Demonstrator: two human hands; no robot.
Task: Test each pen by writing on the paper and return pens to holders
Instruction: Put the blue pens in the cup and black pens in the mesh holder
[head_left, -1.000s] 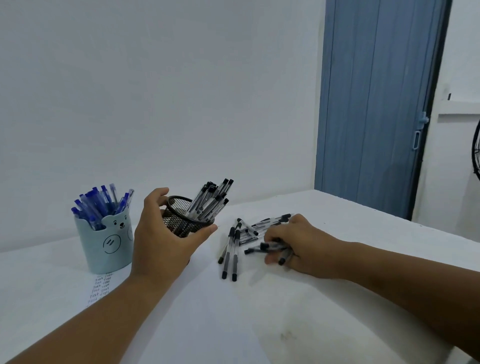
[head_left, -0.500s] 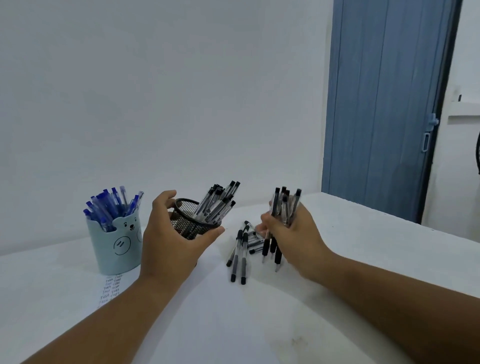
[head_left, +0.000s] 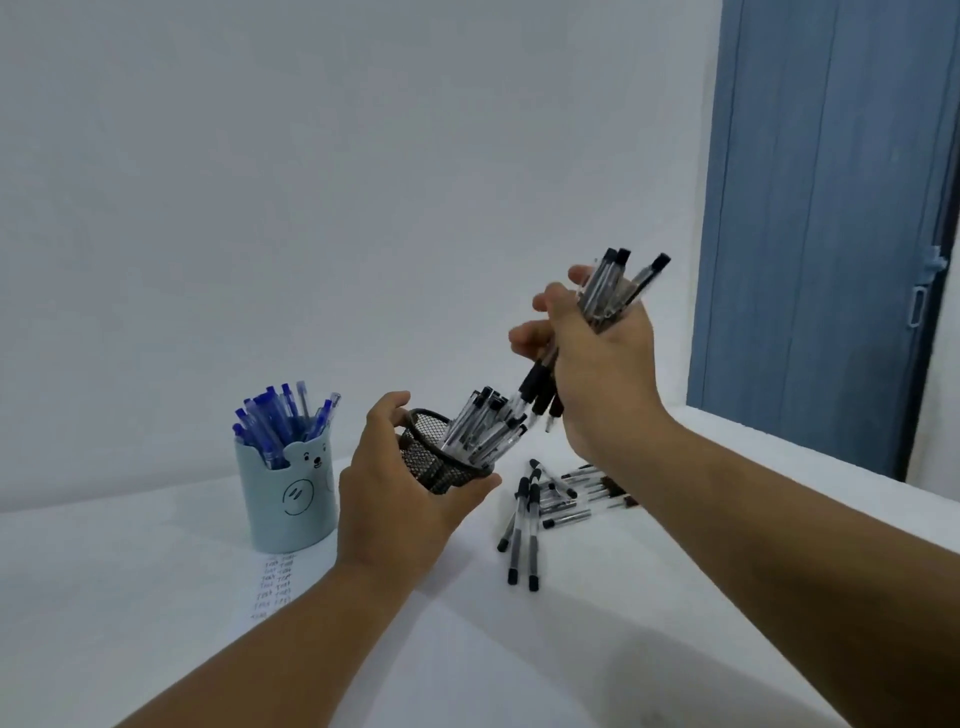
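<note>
— What do we see of ourselves here?

— Two bare forearms, entering from the lower edge, and both hands: our left hand (head_left: 395, 499) and our right hand (head_left: 597, 374).

— Are we wearing anything on them?

— We see no sleeve down to the frame's edge, and the wrists and fingers (head_left: 535, 332) that show are bare too.

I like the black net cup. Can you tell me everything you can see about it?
The black mesh cup is a small round pen holder that looks like metal wire net with a solid rim. The left hand grips it around its side and holds it tipped toward the right. Black-capped pens with clear barrels stick out of its mouth. It sits between the blue bear cup and the loose pens on the table; its base is hidden.
</note>
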